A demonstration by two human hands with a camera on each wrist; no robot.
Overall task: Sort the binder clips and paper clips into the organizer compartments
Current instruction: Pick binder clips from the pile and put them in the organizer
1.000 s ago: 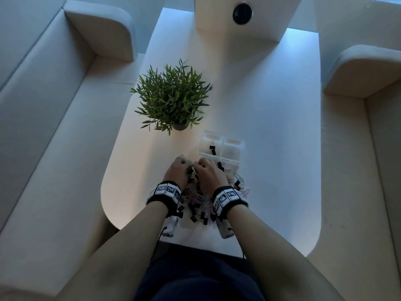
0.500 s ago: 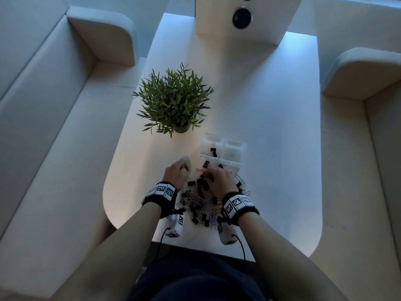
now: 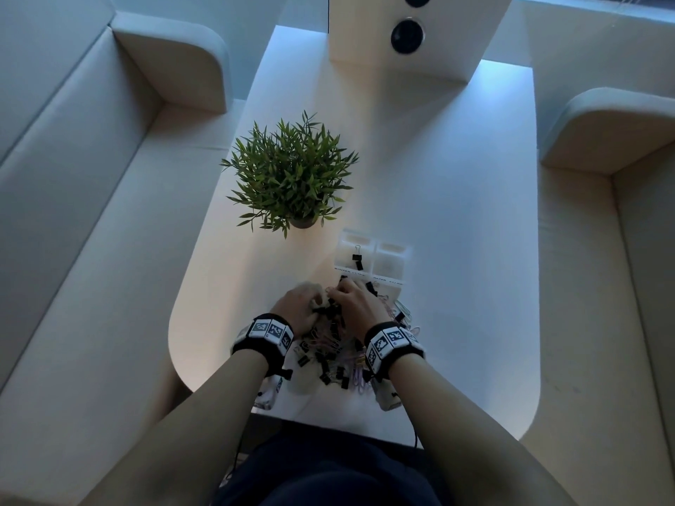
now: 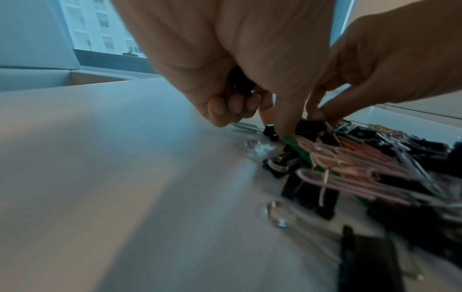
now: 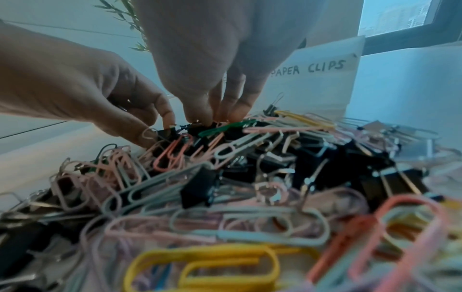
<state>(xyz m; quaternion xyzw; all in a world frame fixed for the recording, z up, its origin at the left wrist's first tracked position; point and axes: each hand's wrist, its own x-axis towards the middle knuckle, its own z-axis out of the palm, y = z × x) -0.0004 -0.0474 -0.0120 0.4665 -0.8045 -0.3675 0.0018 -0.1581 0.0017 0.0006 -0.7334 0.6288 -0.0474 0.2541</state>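
Observation:
A mixed pile of black binder clips and coloured paper clips (image 3: pixel 334 354) lies on the white table in front of me. Beyond it stands the clear two-compartment organizer (image 3: pixel 392 250), whose left compartment holds a few binder clips (image 3: pixel 358 261); the right one is labelled PAPER CLIPS (image 5: pixel 312 68). My left hand (image 3: pixel 305 306) is curled at the pile's far edge with black binder clips (image 4: pixel 241 83) tucked in its palm. My right hand (image 3: pixel 352 301) is beside it, its fingertips (image 5: pixel 212 115) pinching a black binder clip (image 5: pixel 200 126) on top of the pile.
A potted green plant (image 3: pixel 290 173) stands on the table to the left behind the organizer. A white block with round dark holes (image 3: pixel 409 34) sits at the table's far end. Sofas flank the table on both sides.
Half a second ago my hands were apart, the right one lower in the pile. Now they are close together at the pile's far edge.

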